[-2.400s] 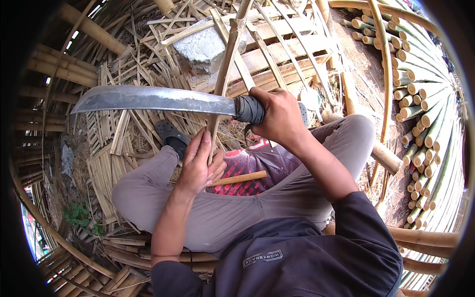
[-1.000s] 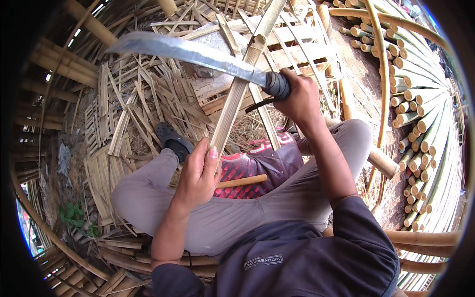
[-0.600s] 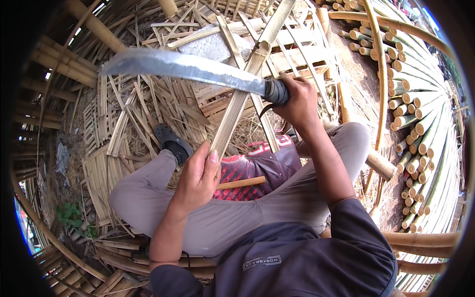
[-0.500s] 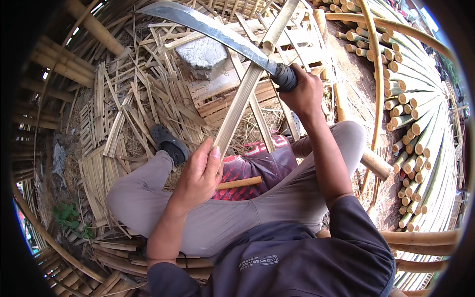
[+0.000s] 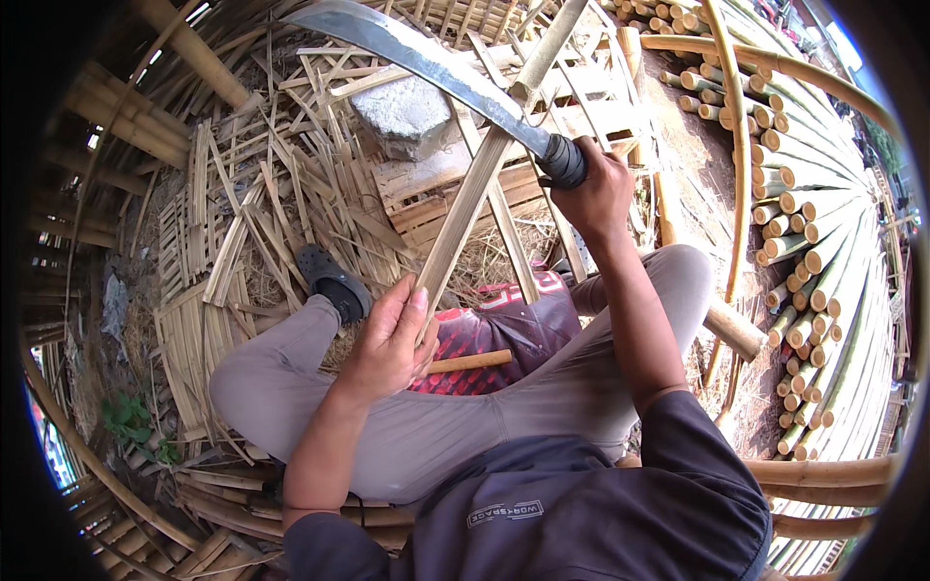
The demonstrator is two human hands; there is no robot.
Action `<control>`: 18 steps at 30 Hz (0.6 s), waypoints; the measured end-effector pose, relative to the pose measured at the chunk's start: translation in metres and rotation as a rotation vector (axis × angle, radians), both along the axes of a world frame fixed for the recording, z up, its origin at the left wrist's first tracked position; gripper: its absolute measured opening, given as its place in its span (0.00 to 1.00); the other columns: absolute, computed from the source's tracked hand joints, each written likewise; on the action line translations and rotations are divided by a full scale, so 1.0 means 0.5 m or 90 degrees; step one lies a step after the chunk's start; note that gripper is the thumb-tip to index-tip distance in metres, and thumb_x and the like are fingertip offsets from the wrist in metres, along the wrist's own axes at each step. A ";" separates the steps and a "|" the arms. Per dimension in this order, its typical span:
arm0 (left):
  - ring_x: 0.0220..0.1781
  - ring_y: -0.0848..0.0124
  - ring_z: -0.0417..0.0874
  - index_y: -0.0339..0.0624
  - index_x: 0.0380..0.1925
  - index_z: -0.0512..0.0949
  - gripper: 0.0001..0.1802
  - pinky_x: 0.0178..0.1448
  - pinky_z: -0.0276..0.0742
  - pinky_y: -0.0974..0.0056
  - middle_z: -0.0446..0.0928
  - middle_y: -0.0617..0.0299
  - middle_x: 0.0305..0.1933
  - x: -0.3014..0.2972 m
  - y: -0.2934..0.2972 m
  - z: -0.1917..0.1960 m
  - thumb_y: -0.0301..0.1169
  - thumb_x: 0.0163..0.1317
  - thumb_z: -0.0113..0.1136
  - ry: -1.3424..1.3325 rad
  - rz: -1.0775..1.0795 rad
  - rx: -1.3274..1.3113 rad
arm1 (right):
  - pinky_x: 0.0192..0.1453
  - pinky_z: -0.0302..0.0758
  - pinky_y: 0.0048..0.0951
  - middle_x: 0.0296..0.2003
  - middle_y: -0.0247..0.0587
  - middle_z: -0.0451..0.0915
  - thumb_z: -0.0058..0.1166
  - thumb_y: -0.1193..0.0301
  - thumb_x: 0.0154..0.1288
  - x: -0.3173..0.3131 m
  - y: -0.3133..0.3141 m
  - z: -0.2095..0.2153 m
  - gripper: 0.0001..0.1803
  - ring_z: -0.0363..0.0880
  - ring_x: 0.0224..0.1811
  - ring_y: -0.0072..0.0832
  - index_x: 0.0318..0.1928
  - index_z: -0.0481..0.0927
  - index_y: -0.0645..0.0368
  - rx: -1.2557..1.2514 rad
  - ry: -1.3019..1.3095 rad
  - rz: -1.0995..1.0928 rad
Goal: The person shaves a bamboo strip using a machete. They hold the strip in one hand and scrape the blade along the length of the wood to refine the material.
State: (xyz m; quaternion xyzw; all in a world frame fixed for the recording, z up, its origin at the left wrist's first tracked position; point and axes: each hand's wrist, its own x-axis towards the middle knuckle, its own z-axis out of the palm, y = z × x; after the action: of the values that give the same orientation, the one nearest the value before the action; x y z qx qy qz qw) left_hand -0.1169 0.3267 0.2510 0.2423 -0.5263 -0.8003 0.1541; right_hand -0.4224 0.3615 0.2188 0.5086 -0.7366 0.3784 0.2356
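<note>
My right hand (image 5: 599,194) is closed round the black-wrapped handle (image 5: 564,161) of a large machete. Its long curved blade (image 5: 417,53) reaches up and to the left. The blade crosses a pale split bamboo strip (image 5: 465,208) a little short of the handle; whether it is cut in cannot be told. My left hand (image 5: 386,339) grips the near end of that strip, thumb on top. Beyond the blade, the bamboo (image 5: 552,48) runs on toward the top. A short brown stick (image 5: 472,361) shows beside my left hand, above a red and dark patterned cloth (image 5: 518,334) between my legs.
A grey stone block (image 5: 402,111) sits on a slatted wooden stand (image 5: 417,208) ahead. Loose bamboo strips (image 5: 334,213) litter the ground to the left. Stacked bamboo poles (image 5: 814,252) lie at the right, behind a bent bamboo rail (image 5: 741,194). A bamboo slat wall stands at far left.
The machete and my right hand have shifted slightly right and down, the blade still across the strip. My left hand keeps its grip, almost unmoved.
</note>
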 end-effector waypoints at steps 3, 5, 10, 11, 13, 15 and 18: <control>0.07 0.81 0.52 0.47 0.54 0.66 0.14 0.11 0.54 0.73 0.55 0.71 0.11 0.014 0.003 -0.007 0.40 0.81 0.35 -0.011 -0.008 0.062 | 0.33 0.76 0.41 0.19 0.40 0.80 0.64 0.73 0.35 -0.006 0.010 -0.018 0.18 0.80 0.23 0.44 0.33 0.78 0.49 0.022 0.029 0.026; 0.07 0.81 0.52 0.48 0.55 0.66 0.14 0.11 0.54 0.73 0.55 0.71 0.11 0.015 -0.002 0.004 0.41 0.81 0.34 -0.017 -0.012 0.089 | 0.33 0.78 0.41 0.22 0.42 0.81 0.67 0.72 0.35 -0.007 0.011 -0.032 0.20 0.82 0.26 0.44 0.36 0.80 0.51 0.049 0.009 0.018; 0.07 0.81 0.52 0.49 0.54 0.67 0.14 0.11 0.54 0.73 0.55 0.71 0.11 0.013 0.006 0.001 0.40 0.81 0.35 -0.022 -0.010 0.093 | 0.34 0.79 0.42 0.24 0.44 0.81 0.69 0.72 0.35 -0.018 0.014 -0.032 0.22 0.83 0.28 0.44 0.38 0.82 0.53 0.041 0.003 0.042; 0.07 0.81 0.52 0.49 0.54 0.67 0.13 0.11 0.54 0.73 0.55 0.71 0.11 0.015 0.004 0.001 0.40 0.81 0.35 -0.016 -0.009 0.097 | 0.34 0.79 0.42 0.23 0.44 0.81 0.69 0.73 0.35 -0.016 0.014 -0.033 0.22 0.83 0.28 0.44 0.38 0.81 0.53 0.034 0.005 0.037; 0.07 0.80 0.53 0.48 0.52 0.67 0.13 0.11 0.53 0.73 0.55 0.71 0.11 0.015 0.009 0.004 0.40 0.81 0.34 -0.009 -0.009 0.131 | 0.34 0.79 0.41 0.23 0.44 0.81 0.69 0.73 0.34 -0.010 0.013 -0.032 0.22 0.82 0.28 0.45 0.38 0.81 0.53 0.020 0.009 0.027; 0.07 0.80 0.53 0.47 0.49 0.68 0.14 0.11 0.52 0.73 0.55 0.71 0.11 0.016 0.008 0.006 0.40 0.81 0.33 0.019 -0.026 0.231 | 0.35 0.78 0.40 0.22 0.43 0.81 0.68 0.73 0.35 -0.010 0.015 -0.028 0.21 0.82 0.28 0.45 0.37 0.81 0.53 0.024 0.030 0.018; 0.07 0.80 0.53 0.46 0.44 0.68 0.15 0.11 0.51 0.73 0.55 0.71 0.10 0.016 0.007 0.004 0.40 0.81 0.32 0.064 -0.060 0.407 | 0.36 0.78 0.40 0.22 0.41 0.81 0.68 0.73 0.36 -0.026 0.012 -0.019 0.21 0.81 0.27 0.45 0.37 0.80 0.52 0.032 0.076 -0.006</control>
State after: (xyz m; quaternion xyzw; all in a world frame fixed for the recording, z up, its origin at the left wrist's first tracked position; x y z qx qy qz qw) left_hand -0.1089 0.3303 0.2533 0.2138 -0.2503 -0.9424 0.0587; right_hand -0.4354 0.3673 0.2092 0.5327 -0.7330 0.3274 0.2681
